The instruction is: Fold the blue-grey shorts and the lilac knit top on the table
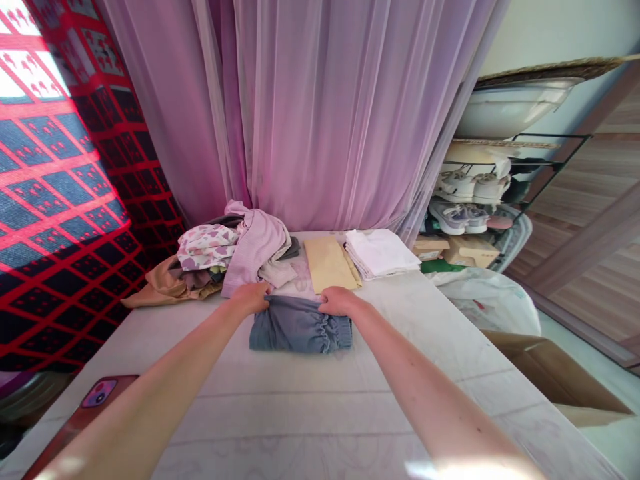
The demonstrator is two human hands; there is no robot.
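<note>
Blue-grey garment, folded, gathered band at right, lying on pale cover

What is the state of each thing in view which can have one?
Blue elastic-waist garment: folded, pinched by left hand and right hand
Yellow cloth: folded
White fabric stack: folded
Clothes heap: crumpled
Phone: camera side up
Floor cardboard box: apparently open
Lilac curtain: hanging
Sneakers: paired

Left fingers and right fingers grip a folded blue garment.
</note>
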